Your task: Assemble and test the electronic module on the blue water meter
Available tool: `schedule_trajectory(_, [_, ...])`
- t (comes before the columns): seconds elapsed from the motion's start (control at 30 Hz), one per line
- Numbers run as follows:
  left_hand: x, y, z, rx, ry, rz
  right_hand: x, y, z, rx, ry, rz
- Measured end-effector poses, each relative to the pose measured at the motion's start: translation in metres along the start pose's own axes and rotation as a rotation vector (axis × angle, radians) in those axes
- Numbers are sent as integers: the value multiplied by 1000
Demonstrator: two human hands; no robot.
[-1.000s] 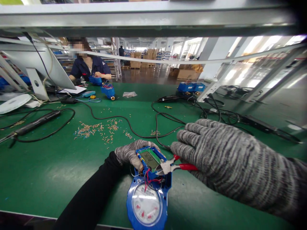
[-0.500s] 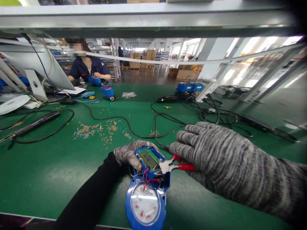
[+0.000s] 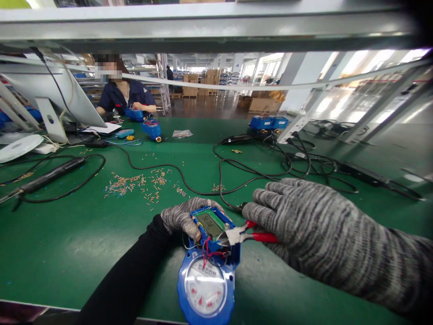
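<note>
A blue water meter (image 3: 205, 289) with a round dial lies at the front of the green bench. Its upper housing is uncovered and shows a small LCD board (image 3: 210, 224) and red and black wires (image 3: 207, 253). My left hand (image 3: 179, 219), in a grey knit glove, is wrapped round the far left side of this housing. Red-handled cutting pliers (image 3: 235, 235) are gripped in my gloved right hand (image 3: 294, 221). Their jaws reach over the lower edge of the LCD board, close to the wires; whether they touch a wire I cannot make out.
Loose small pins (image 3: 125, 185) lie scattered beyond my left hand. A soldering iron (image 3: 50, 174) rests at left, and black cables (image 3: 257, 171) cross the bench toward a power strip (image 3: 292, 128). More blue meters (image 3: 269, 123) stand farther back. Opposite sits a co-worker (image 3: 126, 97). A beam (image 3: 203, 29) spans overhead.
My right hand has shifted very slightly right and down in the view. The pliers and the water meter stay almost where they were.
</note>
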State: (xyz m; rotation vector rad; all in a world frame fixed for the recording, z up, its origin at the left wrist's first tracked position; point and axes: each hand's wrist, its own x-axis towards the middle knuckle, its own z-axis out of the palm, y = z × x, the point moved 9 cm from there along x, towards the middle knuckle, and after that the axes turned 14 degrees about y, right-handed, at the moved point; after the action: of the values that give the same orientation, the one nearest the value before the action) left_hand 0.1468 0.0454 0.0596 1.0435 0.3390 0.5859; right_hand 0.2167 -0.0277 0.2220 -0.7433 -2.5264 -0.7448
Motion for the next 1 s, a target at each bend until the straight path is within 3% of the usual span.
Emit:
schedule_trajectory(0.37, [-2,1,6,-6,-24,-20,-4,6,8,129,-35,46])
schedule_trajectory(0.7, [-1,0,-1,58,0,-10,-7,2,5,56,12,60])
schedule_trajectory(1.0, [-2,2,5,71,-7,-4,-10,9,13,172,-45,105])
